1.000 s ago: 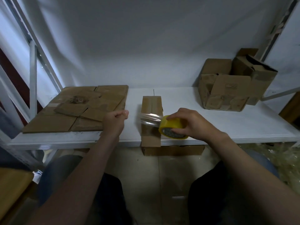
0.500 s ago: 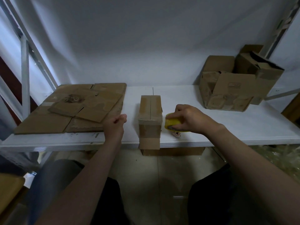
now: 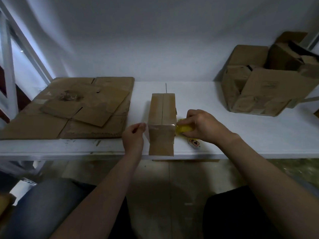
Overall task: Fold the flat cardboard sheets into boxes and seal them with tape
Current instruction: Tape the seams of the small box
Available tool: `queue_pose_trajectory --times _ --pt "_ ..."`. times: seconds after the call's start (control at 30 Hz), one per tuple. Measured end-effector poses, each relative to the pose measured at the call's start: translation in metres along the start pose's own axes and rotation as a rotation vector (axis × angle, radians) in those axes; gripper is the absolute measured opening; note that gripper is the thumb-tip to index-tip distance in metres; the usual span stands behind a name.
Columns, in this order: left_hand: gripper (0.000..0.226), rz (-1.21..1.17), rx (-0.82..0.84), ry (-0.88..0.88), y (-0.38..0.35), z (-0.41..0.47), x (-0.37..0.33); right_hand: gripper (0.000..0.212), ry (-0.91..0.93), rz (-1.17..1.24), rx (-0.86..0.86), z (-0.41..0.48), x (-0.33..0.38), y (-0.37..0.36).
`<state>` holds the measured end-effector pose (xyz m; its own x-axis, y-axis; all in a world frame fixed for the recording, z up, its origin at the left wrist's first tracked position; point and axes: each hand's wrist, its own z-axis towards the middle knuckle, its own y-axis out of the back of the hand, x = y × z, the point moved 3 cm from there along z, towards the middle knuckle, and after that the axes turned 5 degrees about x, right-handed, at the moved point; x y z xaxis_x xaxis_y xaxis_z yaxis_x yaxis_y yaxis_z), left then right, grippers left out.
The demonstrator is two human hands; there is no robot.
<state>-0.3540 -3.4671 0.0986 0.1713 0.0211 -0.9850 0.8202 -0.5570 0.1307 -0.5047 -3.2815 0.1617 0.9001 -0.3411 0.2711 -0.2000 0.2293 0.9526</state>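
Observation:
A small folded cardboard box [image 3: 162, 111] stands on the white table [image 3: 224, 135], its top flaps meeting in a centre seam. Clear tape [image 3: 161, 125] stretches across the box's near top edge. My left hand [image 3: 133, 137] pinches the tape's free end at the box's left side. My right hand [image 3: 200, 125] grips the yellow tape roll [image 3: 183, 129] against the box's right side. A stack of flat cardboard sheets [image 3: 69, 109] lies on the table to the left.
Several assembled cardboard boxes [image 3: 269, 83] are piled at the back right. A small labelled object [image 3: 194, 143] lies on the table under my right wrist. A white metal frame [image 3: 10, 66] rises at the left. The table's front edge is near my knees.
My right hand carried the roll down to the box's right side, laying the tape across the box top. My left hand moved right to the box's left side with the tape end.

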Motion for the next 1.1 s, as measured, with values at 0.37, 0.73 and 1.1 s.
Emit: queue_pose_trajectory --times 0.37,0.73,1.1 --pt "0.01 0.22 0.051 -0.118 -0.009 0.018 -0.004 0.033 -0.008 0.044 -0.056 0.022 -0.003 -0.007" --pt "0.028 0.303 0.033 -0.157 -0.005 0.024 -0.038 0.036 0.011 0.052 -0.074 0.027 -0.005 -0.012" --pt "0.118 0.433 0.005 -0.043 -0.051 0.008 -0.046 0.035 0.019 0.05 -0.098 0.03 -0.004 -0.016"
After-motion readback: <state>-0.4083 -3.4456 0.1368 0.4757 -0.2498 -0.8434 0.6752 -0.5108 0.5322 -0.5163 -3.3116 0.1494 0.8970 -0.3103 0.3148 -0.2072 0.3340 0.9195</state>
